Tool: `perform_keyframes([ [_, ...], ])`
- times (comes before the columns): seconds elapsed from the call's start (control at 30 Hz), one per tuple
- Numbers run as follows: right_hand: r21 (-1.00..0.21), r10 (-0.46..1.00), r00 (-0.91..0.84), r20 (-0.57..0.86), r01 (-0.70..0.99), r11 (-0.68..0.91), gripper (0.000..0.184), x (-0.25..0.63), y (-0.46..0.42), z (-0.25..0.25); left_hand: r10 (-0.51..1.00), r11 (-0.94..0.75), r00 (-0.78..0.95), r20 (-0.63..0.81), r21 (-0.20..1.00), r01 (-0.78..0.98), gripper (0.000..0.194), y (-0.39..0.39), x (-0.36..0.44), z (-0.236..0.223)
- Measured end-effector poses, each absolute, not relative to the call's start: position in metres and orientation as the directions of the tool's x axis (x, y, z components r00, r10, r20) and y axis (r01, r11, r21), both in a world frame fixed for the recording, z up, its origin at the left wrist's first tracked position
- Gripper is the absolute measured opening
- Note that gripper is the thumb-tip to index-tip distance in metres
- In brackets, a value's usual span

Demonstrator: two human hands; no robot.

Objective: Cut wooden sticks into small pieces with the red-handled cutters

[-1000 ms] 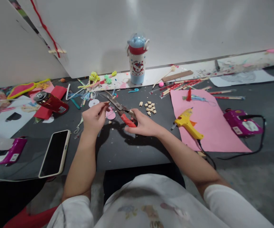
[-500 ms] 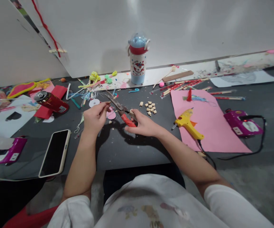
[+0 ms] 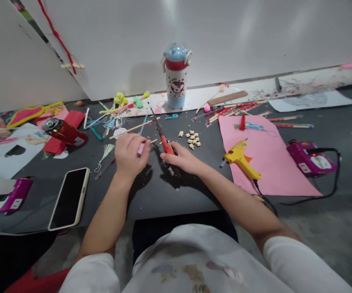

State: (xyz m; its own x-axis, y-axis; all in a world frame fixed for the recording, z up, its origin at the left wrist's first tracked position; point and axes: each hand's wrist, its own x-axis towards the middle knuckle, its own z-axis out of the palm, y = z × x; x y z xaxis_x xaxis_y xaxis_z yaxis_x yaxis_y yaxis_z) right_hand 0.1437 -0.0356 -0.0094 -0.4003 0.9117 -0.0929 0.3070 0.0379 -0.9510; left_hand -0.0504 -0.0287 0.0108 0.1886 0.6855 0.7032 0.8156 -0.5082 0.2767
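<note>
My left hand [image 3: 131, 155] hovers low over the dark table with its fingers curled toward the thumb. What the fingertips hold, if anything, I cannot make out. A thin pale wooden stick [image 3: 135, 128] lies slantwise just beyond that hand, its right end near the blades. My right hand [image 3: 183, 158] is wrapped round red-handled shears [image 3: 165, 145], which point away from me with the blades close together. A pink piece [image 3: 141, 149] shows partly behind my left fingers. Right of the shears sits a group of small cut wooden pieces [image 3: 193, 138].
A bottle [image 3: 177, 77] stands at the back. On the right are a yellow glue gun [image 3: 241, 158], pink paper [image 3: 273, 162] and a purple power strip [image 3: 311, 158]. Leftward lie a phone [image 3: 69, 199] and a tilted red can [image 3: 64, 132]. Bundled sticks [image 3: 233, 112] lie behind.
My left hand has moved slightly right and lower, its fingers turned down. The shears have swung more upright and their blades have come together. The long stick now shows across the table beyond my hand.
</note>
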Motion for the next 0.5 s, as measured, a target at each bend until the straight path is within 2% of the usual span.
perform_keyframes([
  [0.03, -0.965, 0.907, -0.413, -0.086, 0.261, 0.028, 0.045, 0.143, -0.036, -0.01, 0.743, -0.503, 0.176, 0.646, 0.365, 0.783, 0.024, -0.03, -0.045, 0.008],
  [0.1, -0.98, 0.895, -0.439, -0.076, 0.197, 0.014, 0.041, 0.14, -0.037, -0.01, 0.878, -0.435, 0.156, 0.452, 0.619, 0.653, 0.033, -0.033, -0.035, 0.002],
  [0.13, -0.983, 0.888, -0.453, -0.073, 0.182, 0.012, 0.039, 0.139, -0.037, -0.01, 0.919, -0.388, 0.166, 0.358, 0.743, 0.545, 0.04, -0.034, -0.03, -0.001],
  [0.2, -0.986, 0.873, -0.484, -0.061, 0.165, 0.022, 0.033, 0.137, -0.038, -0.01, 0.96, -0.25, 0.204, 0.19, 0.909, 0.333, 0.05, -0.034, -0.022, -0.006],
  [0.27, -0.988, 0.858, -0.513, -0.025, 0.142, 0.056, 0.028, 0.136, -0.038, -0.01, 0.967, -0.115, 0.246, 0.068, 0.977, 0.179, 0.055, -0.034, -0.017, -0.008],
  [0.33, -0.989, 0.849, -0.527, 0.015, 0.115, 0.088, 0.027, 0.135, -0.038, -0.011, 0.963, -0.029, 0.269, 0.001, 0.994, 0.102, 0.056, -0.034, -0.015, -0.008],
  [0.5, -0.987, 0.843, -0.536, 0.048, 0.103, 0.121, 0.029, 0.135, -0.038, -0.016, 0.965, -0.024, 0.26, 0.004, 0.997, 0.075, 0.05, -0.034, -0.016, -0.005],
])
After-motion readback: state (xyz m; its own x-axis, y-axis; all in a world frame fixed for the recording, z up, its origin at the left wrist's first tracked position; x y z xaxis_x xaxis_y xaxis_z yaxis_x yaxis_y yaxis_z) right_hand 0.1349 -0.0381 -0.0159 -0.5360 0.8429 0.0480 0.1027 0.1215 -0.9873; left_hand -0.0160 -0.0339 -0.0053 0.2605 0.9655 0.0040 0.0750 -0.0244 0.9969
